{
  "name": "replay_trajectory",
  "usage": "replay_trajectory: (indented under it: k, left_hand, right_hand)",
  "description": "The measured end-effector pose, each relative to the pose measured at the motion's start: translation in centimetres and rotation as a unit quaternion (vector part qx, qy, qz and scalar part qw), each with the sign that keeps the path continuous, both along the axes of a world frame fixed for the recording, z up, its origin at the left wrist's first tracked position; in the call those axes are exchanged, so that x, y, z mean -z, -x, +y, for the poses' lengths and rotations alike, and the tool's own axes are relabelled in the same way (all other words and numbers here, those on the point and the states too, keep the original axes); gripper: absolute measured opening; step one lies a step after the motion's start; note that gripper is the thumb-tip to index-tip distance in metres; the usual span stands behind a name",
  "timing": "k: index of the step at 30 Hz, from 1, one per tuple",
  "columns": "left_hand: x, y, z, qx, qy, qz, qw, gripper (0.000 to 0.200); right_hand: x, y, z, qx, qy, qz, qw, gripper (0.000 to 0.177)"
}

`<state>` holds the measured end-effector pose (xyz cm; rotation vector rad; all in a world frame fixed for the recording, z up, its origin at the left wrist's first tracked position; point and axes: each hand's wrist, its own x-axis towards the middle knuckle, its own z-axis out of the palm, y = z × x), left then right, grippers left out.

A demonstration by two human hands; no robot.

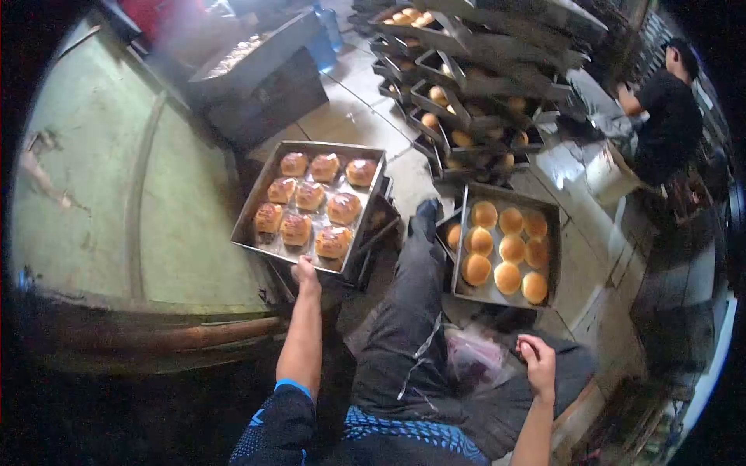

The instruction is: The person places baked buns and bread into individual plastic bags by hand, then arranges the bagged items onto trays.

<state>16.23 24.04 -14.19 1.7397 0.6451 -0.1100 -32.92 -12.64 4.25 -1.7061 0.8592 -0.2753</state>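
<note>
My left hand (305,273) grips the near edge of a metal baking tray (364,149), its fingers closed on the rim. Several glazed buns (310,196), browned and shiny on top, sit in that tray in rows. Above my lap my right hand (537,363) is held with its fingers curled in, and nothing shows in it. Beyond it, to the front right, lies a second baking tray (554,256) with several plain, round golden buns (512,249). A clear plastic bag (475,356) with something pinkish-purple inside rests between my legs.
More trays (379,221) are stacked under the glazed buns. Tall, uneven stacks of bun trays (474,101) stand ahead. A greenish panel (85,171) fills the left side, near a large grey bin (260,97). A person in black (668,116) sits at the far right.
</note>
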Motion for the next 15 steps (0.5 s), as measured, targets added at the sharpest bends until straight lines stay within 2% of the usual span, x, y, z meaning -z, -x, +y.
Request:
replay_trajectory:
  k: [1,3,4,5,6,7,8,9,11,12,13,15]
  left_hand:
    - [-2.7,0.6,-0.6,0.021,-0.057,0.052,0.997,0.05]
    - [0.0,0.1,1.0,0.061,-0.199,0.055,0.977,0.052]
    - [1.8,-0.4,2.2,0.066,-0.164,0.002,0.984,0.055]
    - [1.6,0.4,1.0,0.029,-0.162,-0.043,0.985,0.057]
    - [1.2,1.2,-0.1,-0.004,-0.162,-0.089,0.983,0.06]
    - [-3.0,3.9,-2.7,-0.006,-0.144,-0.141,0.979,0.059]
    - [-7.7,6.8,-5.5,-0.004,-0.126,-0.193,0.973,0.059]
    - [-12.6,10.9,-8.5,0.069,-0.053,-0.25,0.964,0.056]
    - [-18.8,18.9,-13.7,0.304,0.115,-0.28,0.903,0.048]
    - [-19.9,22.1,-15.8,0.436,0.102,-0.308,0.839,0.039]
    - [-22.0,24.6,-17.5,0.57,-0.003,-0.329,0.753,0.038]
    - [-19.5,29.1,-20.6,0.65,-0.023,-0.345,0.676,0.034]
  right_hand:
    - [-0.3,-0.2,-0.1,-0.014,0.026,0.029,0.999,0.027]
    - [2.4,0.4,-0.1,-0.074,0.065,0.01,0.995,0.048]
    - [0.8,-0.4,0.5,-0.104,0.066,0.03,0.992,0.06]
    - [0.0,-1.0,1.0,-0.13,0.068,0.053,0.988,0.064]
    - [0.4,-1.1,1.5,-0.12,0.073,0.034,0.989,0.061]
    - [0.9,-1.4,2.2,-0.09,0.054,0.034,0.994,0.047]
    - [1.6,-1.2,2.5,-0.102,0.118,0.033,0.987,0.039]
    - [1.9,-1.1,2.6,-0.116,0.182,0.03,0.976,0.032]
    - [1.9,-1.2,2.8,-0.099,0.174,0.046,0.979,0.024]
    - [1.9,-1.2,2.9,-0.093,0.17,0.054,0.98,0.02]
    - [1.6,-1.4,3.0,-0.088,0.158,0.041,0.983,0.019]
    - [0.7,-1.6,3.3,-0.081,0.135,0.015,0.987,0.017]
